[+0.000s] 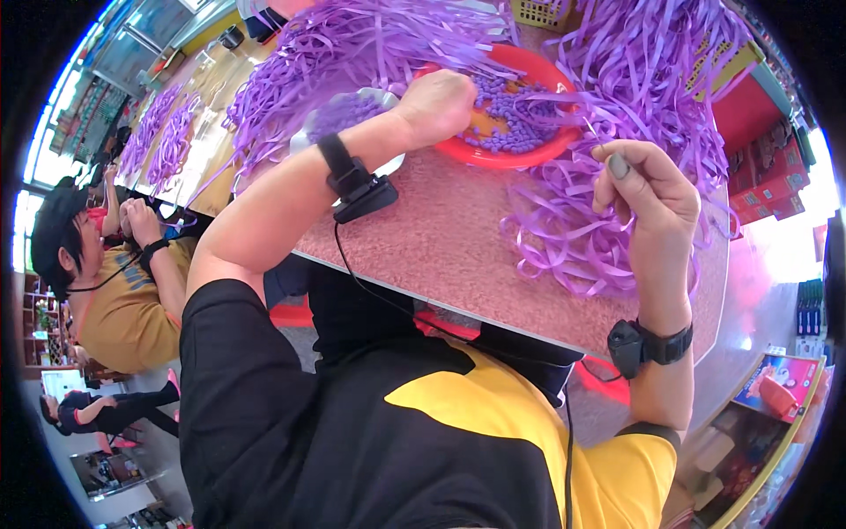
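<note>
My left hand (pixel 438 108) is closed in a fist at the left rim of a red plate (pixel 493 160). Whatever its curled fingers hold is hidden from view. Small purple beads (pixel 514 119) are spread over the plate's orange middle. Right of the plate, my right hand (pixel 650 189) is raised, thumb and forefinger pinched together. A thin pale line shows by those fingertips, too fine to name. Loose purple ribbons (pixel 573 234) lie on the pink tabletop (pixel 423 238) beneath and beside the right hand.
A white dish (pixel 304 141) of purple pieces stands behind my left forearm. Big heaps of purple ribbon (pixel 352 53) cover the table's far side. A yellow basket (pixel 539 12) stands at the back. On the left, another person (pixel 123 291) sits at a wooden table (pixel 211 97).
</note>
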Demonstrator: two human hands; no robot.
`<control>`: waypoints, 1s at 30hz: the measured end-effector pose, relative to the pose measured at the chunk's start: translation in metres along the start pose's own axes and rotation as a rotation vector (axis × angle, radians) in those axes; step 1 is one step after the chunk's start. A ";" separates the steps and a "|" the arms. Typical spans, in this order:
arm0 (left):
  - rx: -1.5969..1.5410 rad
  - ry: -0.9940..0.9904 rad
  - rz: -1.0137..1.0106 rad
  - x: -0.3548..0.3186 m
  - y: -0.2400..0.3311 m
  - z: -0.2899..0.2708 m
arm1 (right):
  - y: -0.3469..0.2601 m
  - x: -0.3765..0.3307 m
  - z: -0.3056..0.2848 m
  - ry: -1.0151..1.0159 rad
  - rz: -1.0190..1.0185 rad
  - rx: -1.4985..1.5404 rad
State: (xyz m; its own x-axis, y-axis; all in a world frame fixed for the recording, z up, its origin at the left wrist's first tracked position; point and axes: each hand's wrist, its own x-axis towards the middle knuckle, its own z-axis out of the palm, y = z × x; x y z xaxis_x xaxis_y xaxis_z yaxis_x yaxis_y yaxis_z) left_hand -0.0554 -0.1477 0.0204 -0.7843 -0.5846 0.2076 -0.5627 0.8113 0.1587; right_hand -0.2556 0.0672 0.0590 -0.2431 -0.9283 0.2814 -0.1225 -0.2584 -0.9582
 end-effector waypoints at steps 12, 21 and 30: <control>-1.184 -0.001 -0.392 -0.007 0.011 -0.020 | 0.020 0.005 0.004 -0.037 0.046 -0.004; -2.195 0.045 -0.273 -0.053 0.071 -0.021 | 0.014 0.002 0.038 0.034 0.021 -0.158; -2.288 0.171 -0.335 -0.057 0.078 -0.002 | 0.010 0.005 0.046 0.016 0.037 -0.323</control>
State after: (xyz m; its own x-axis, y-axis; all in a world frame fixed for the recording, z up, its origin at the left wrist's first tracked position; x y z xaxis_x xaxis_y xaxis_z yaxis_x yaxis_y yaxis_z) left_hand -0.0538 -0.0512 0.0229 -0.6697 -0.7424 -0.0172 0.5839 -0.5407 0.6056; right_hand -0.2137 0.0475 0.0487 -0.2681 -0.9304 0.2501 -0.4121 -0.1239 -0.9027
